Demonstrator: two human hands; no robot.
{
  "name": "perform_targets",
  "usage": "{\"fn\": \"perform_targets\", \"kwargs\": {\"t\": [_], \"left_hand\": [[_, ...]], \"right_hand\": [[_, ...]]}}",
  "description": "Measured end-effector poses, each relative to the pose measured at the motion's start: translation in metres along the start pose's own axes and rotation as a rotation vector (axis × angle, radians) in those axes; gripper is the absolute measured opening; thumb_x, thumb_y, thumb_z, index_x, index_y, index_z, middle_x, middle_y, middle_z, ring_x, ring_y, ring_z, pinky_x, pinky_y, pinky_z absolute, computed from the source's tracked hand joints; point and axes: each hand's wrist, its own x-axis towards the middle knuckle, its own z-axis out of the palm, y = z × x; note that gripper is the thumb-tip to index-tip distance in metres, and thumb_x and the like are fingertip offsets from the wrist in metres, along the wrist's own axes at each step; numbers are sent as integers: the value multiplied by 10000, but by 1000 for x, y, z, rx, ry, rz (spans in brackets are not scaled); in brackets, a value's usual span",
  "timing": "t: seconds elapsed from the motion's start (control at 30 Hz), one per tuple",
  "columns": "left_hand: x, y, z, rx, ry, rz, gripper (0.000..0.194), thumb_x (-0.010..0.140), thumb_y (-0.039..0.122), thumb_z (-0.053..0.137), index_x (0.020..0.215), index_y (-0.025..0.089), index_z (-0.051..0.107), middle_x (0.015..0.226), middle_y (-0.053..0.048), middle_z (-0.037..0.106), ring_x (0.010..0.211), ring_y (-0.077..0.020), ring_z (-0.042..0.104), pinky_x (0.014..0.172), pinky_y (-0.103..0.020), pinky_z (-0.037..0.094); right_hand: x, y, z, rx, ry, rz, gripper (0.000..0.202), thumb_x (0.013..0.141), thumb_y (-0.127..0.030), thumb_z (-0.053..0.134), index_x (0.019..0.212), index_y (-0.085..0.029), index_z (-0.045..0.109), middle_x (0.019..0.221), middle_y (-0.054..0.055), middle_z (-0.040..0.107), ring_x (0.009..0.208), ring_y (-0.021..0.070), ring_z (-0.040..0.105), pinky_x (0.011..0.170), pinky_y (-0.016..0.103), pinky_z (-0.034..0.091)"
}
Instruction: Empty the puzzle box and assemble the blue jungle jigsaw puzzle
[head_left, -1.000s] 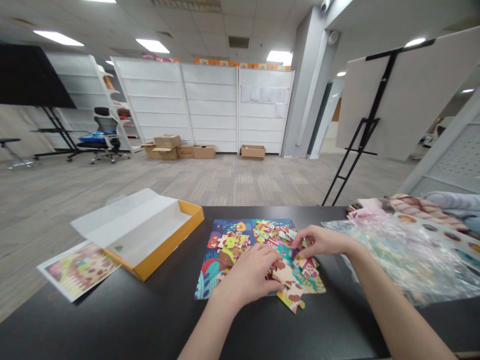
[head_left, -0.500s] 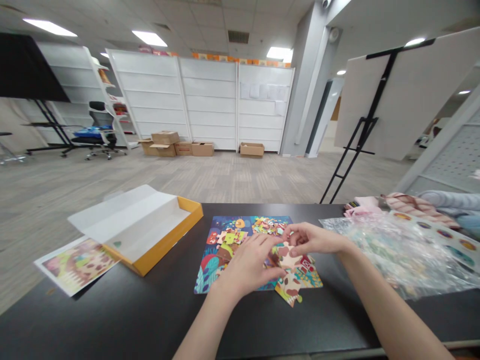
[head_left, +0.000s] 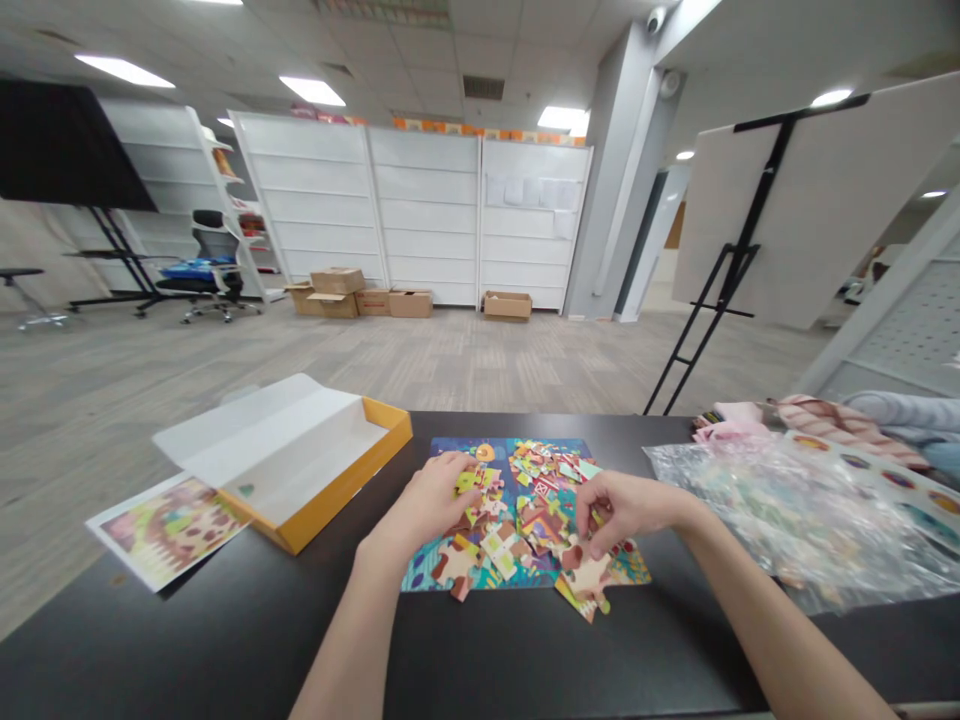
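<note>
A colourful picture board (head_left: 420, 575) lies on the black table, with many loose jigsaw pieces (head_left: 541, 462) heaped on it. My left hand (head_left: 435, 500) is over the board's left part, fingers bent and resting at a yellow-green piece (head_left: 469, 480). Near the board's right side, my right hand (head_left: 619, 510) pinches a cream and brown puzzle piece (head_left: 586, 575). That piece overlaps a green-edged piece (head_left: 576, 600) at the board's front edge. Another cream and brown piece (head_left: 456, 565) lies at the front left of the board.
An open yellow box (head_left: 337, 490) with white flaps stands at the left, beside a picture card (head_left: 176, 525). On the right lie a clear plastic bag (head_left: 780, 510) and rolled fabrics (head_left: 847, 430). An easel (head_left: 739, 250) stands beyond the table.
My left hand has moved left, away from my right hand, uncovering pieces mid-board. My right hand has shifted slightly down with the cream and brown piece, which now covers part of the front piece.
</note>
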Motion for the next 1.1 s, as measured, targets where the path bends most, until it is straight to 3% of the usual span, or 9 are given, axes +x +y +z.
{"fn": "perform_targets", "kwargs": {"t": [0.13, 0.3, 0.37, 0.43, 0.5, 0.6, 0.93, 1.1], "left_hand": [[3, 17, 7, 149, -116, -107, 378, 921, 435, 550, 1232, 228, 608, 1288, -129, 623, 1186, -315, 584, 957, -462, 484], [6, 35, 6, 287, -144, -191, 468, 912, 540, 529, 1238, 212, 604, 1226, -126, 652, 1148, -338, 591, 951, -476, 476], [6, 37, 6, 303, -144, -214, 431, 900, 510, 550, 1212, 217, 606, 1203, -115, 661, 1123, -329, 601, 933, -462, 480], [6, 37, 6, 309, -145, -231, 361, 905, 466, 545, 1162, 223, 613, 1195, -104, 664, 1100, -314, 608, 910, -442, 484], [7, 37, 4, 311, -143, -235, 301, 917, 426, 520, 1118, 222, 613, 1191, -97, 668, 1094, -302, 606, 895, -427, 484], [7, 37, 0, 302, -162, -233, 252, 916, 372, 504, 1090, 223, 608, 1164, -86, 677, 1090, -294, 600, 868, -408, 487], [2, 30, -15, 189, -202, -280, 388, 840, 431, 581, 1190, 264, 603, 1179, -77, 673, 1103, -291, 627, 817, -354, 498], [1, 22, -22, 167, -206, -318, 338, 827, 336, 565, 1147, 270, 649, 1089, -62, 724, 1013, -277, 683, 817, -345, 506]], "right_hand": [[2, 12, -7, 43, 133, -17, 418, 705, -553, 787, 800, -148, 746, 628, 3, 644, 548, 108, 499, 502, 217, 357], [10, 46, -19, -137, 715, 97, 404, 844, -546, 588, 809, -164, 716, 685, 40, 680, 576, 150, 534, 555, 274, 403], [11, 55, -21, -246, 816, 134, 356, 838, -508, 588, 853, -177, 719, 766, 57, 709, 652, 181, 584, 638, 306, 453], [12, 59, -20, -294, 768, 92, 339, 814, -499, 628, 926, -194, 723, 897, 73, 733, 781, 215, 633, 748, 335, 488], [13, 59, -17, -301, 641, 21, 384, 781, -512, 684, 1013, -207, 716, 1028, 80, 733, 917, 241, 651, 845, 351, 493], [15, 57, -12, -329, 525, 15, 445, 758, -500, 722, 1094, -208, 697, 1109, 90, 728, 994, 266, 649, 895, 370, 484], [5, 71, -23, -361, 504, 149, 318, 772, -424, 662, 1010, -219, 714, 1008, 59, 753, 906, 236, 669, 809, 319, 491], [-3, 81, -29, -391, 512, 214, 296, 743, -356, 643, 986, -208, 724, 972, 64, 756, 888, 238, 676, 787, 308, 493]]}}
